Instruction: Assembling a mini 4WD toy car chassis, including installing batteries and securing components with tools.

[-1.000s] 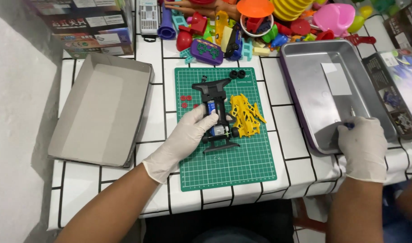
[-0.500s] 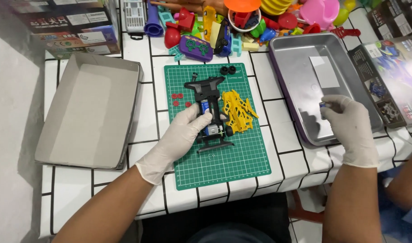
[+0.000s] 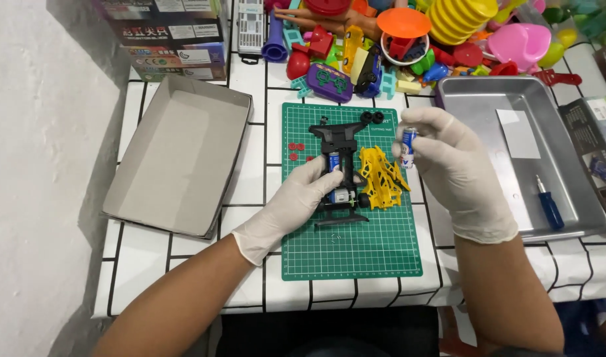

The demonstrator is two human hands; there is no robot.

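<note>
We see a black toy car chassis lying flat on the green cutting mat, one blue-and-white battery seated inside it. A second small blue-and-white battery is held upright above the mat's right edge, beside the yellow car body.

Green mat, yellow shell, black chassis

toy pile cropped above, battery half-hidden
</note>
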